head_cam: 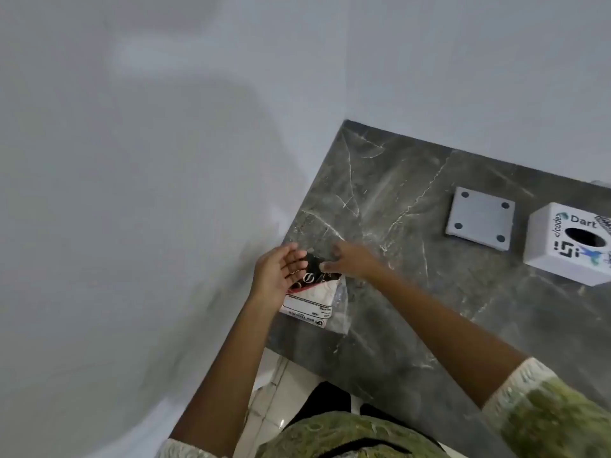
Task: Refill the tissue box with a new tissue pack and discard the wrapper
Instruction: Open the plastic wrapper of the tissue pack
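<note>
I see tissue pack [312, 297] mid-frame, long axis toward me | left hand [276, 276] gripping it | right hand [352, 264] pinching its far end

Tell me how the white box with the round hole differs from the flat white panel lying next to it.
The box is a tall cube with stickers and a dark round hole on top; the panel is a thin slab, plain except for four small dark dots near its corners. The box sits nearer the right edge. Both are white, square and rest on the marble counter.

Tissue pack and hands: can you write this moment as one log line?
stage: opening wrapper | tissue pack: table's left edge | left hand, right hand: at its top | tissue box: lying apart, base plate off
</note>
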